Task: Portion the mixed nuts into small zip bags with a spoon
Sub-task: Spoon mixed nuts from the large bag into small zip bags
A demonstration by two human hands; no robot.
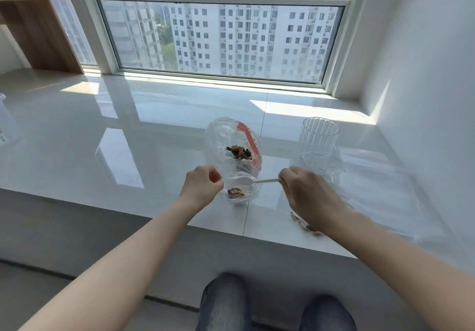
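Landmark: the big nut bag (pixel 232 145), standing open on the white sill (pixel 128 135); everything below is placed relative to it.

My left hand (pixel 201 185) sits just in front of the big nut bag, fingers curled, pinching the rim of the small zip bag (pixel 240 191); reason: the film is floppy, so I hold the mouth open and steady for the spoon; a small pile of nuts (pixel 235 191) already lies in the bottom.

My right hand (pixel 307 194) is in front and to the right of the big nut bag, fingers closed round the handle end of the white spoon (pixel 257 181); the bowl reaches left over the small bag's mouth; it looks empty, though glare makes that uncertain; gripping far back keeps my knuckles clear of the opening.

Source stock: mixed nuts (pixel 239 152) sit low inside the big nut bag, its red zip strip on the right side; it stands right behind the small bag, so each spoon trip is short.

Right of the big nut bag: a ribbed clear cup (pixel 320 132) upright, with flat spare zip bags (pixel 380 176) spread further right; nearer me on that side, a filled small bag (pixel 307 226) is partly hidden under my right wrist, parked out of the way.

Judgement: mid-portion; next is another scoop, then sealing; risk is the rim slipping and nuts scattering.
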